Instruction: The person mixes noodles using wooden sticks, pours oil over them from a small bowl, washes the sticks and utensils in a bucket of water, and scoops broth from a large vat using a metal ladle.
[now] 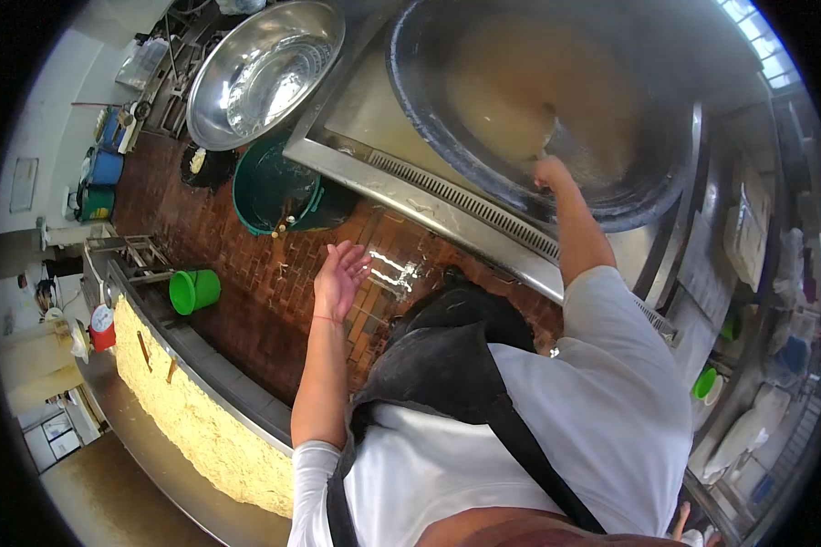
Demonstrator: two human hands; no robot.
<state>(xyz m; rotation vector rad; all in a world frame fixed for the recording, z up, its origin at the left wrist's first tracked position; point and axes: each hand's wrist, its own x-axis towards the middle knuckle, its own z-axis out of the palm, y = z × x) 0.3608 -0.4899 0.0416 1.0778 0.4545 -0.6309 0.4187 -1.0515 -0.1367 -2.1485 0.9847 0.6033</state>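
Note:
My right hand is closed over the near side of a large dark, round cooking pan. It grips a pale, scoop-like utensil, whose far part dips into the cloudy brownish liquid; its exact kind is unclear through the steam. My left hand hangs over the tiled floor, palm up, fingers apart, holding nothing. Nearest to it is a dark green tub standing on the floor.
A big shiny metal basin sits above the tub. The stove's steel edge with a slotted grate runs before me. A bright green bucket stands left, near a long trough of yellow crumbly material. The brick-red floor looks wet.

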